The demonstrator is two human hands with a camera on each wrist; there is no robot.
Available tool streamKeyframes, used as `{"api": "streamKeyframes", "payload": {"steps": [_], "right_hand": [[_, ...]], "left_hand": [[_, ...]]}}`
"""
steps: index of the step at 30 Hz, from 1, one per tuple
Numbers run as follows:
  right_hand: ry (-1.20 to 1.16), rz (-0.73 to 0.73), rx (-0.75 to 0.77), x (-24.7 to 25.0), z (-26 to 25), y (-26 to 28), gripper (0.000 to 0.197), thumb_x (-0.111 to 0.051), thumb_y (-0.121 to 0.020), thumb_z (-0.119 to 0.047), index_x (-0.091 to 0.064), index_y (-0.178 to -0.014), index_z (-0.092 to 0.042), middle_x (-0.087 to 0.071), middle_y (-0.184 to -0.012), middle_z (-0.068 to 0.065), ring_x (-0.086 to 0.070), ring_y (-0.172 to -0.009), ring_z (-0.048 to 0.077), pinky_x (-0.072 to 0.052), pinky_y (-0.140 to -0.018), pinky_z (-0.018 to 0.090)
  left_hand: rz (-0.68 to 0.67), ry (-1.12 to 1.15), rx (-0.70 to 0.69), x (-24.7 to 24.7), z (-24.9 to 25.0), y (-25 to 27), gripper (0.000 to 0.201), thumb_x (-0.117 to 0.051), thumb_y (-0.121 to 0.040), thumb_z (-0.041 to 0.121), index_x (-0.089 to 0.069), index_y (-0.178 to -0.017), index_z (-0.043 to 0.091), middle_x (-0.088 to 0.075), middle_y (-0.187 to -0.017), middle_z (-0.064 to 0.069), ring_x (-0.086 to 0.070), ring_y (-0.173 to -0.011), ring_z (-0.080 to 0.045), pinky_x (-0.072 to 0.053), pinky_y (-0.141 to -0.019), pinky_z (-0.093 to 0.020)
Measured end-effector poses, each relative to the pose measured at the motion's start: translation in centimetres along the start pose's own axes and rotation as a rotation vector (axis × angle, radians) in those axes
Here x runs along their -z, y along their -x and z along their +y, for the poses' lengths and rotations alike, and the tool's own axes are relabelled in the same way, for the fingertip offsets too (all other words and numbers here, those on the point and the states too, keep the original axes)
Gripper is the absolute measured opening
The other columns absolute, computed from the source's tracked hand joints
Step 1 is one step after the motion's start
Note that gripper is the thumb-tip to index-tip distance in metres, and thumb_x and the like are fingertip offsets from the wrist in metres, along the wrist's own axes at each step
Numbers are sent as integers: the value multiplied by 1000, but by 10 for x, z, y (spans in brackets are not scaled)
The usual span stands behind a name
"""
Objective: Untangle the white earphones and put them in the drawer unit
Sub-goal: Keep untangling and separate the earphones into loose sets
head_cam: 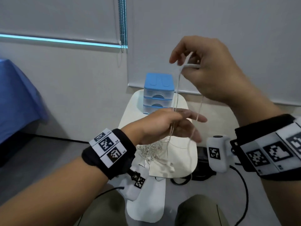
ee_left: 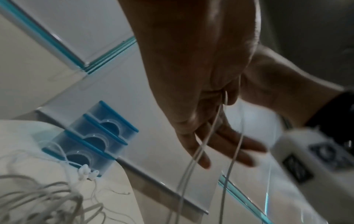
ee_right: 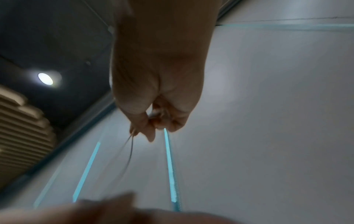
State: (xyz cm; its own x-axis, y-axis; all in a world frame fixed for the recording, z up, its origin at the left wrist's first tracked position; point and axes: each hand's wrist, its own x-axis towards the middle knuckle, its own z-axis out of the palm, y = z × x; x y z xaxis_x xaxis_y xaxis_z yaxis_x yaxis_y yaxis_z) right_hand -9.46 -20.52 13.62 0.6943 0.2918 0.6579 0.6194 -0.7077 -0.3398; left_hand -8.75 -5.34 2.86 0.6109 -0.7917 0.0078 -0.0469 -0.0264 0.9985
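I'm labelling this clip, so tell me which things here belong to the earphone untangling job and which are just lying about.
Part of the job:
- white earphones, tangled on the white table, strands lifted
- drawer unit, drawers closed
- right hand, pinching the cord up high
- left hand, fingers straight among the strands

Lying about:
- blue cloth
- blind chain
- black cables

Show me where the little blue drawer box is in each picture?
Head view: the drawer unit stands upper middle, at the white table's far end, behind the left hand.
Left wrist view: it is at lower left, tilted, with earbuds beside its bottom drawer.
Right wrist view: not in it.
Shared landmark: the white cable hanging from the right hand shows in all three.
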Motion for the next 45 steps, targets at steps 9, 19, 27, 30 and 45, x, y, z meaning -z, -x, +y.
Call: {"api": "streamKeyframes", "payload": {"steps": [9,19,27,30,45], "right_hand": [[16,270,-660,-3,88,36,32,-72,-91,-47,-66,-83,-17,-58,-70,0,-49,-59,15,-37,-55,26],[-911,639,-1006,-1,95,41,5,-53,-105,-8,-53,-104,-14,-68,-87,14,-74,-60,23,-61,-58,27],[-130,90,-805,-32,103,67,9,-66,-90,-12,-67,-81,-9,-59,-74,3,-49,-68,18,-35,-59,29],[-98,-393,-714,-52,85,75,8,-64,-88,-1,-69,-84,-5,-68,-77,7,-58,-72,17,-42,-59,24],[-308,-48,-610,-56,63,59,65,-59,-67,-7,-47,-128,-28,-53,-131,5,-55,-105,22,-47,-74,30]], "left_hand": [[79,-29,61,35,11,29,49,-31,-112,27,-68,-116,-5,-56,-69,-11,-61,-58,-24,-51,-79,-43],[73,-151,113,47,21,47,44,-35,-112,23,-68,-111,-6,-40,-68,-5,-41,-51,-18,-57,-73,-40],[315,-188,-67,48,55,54,29,-47,-108,15,-69,-93,3,-26,-61,3,-27,-45,-9,-47,-54,-23],[328,-159,-148,47,75,52,31,-45,-109,17,-70,-95,3,-30,-63,4,-30,-48,-10,-49,-59,-24],[329,-130,-229,39,95,36,29,-40,-110,12,-66,-112,0,-42,-68,-2,-43,-54,-15,-53,-66,-26]]}}
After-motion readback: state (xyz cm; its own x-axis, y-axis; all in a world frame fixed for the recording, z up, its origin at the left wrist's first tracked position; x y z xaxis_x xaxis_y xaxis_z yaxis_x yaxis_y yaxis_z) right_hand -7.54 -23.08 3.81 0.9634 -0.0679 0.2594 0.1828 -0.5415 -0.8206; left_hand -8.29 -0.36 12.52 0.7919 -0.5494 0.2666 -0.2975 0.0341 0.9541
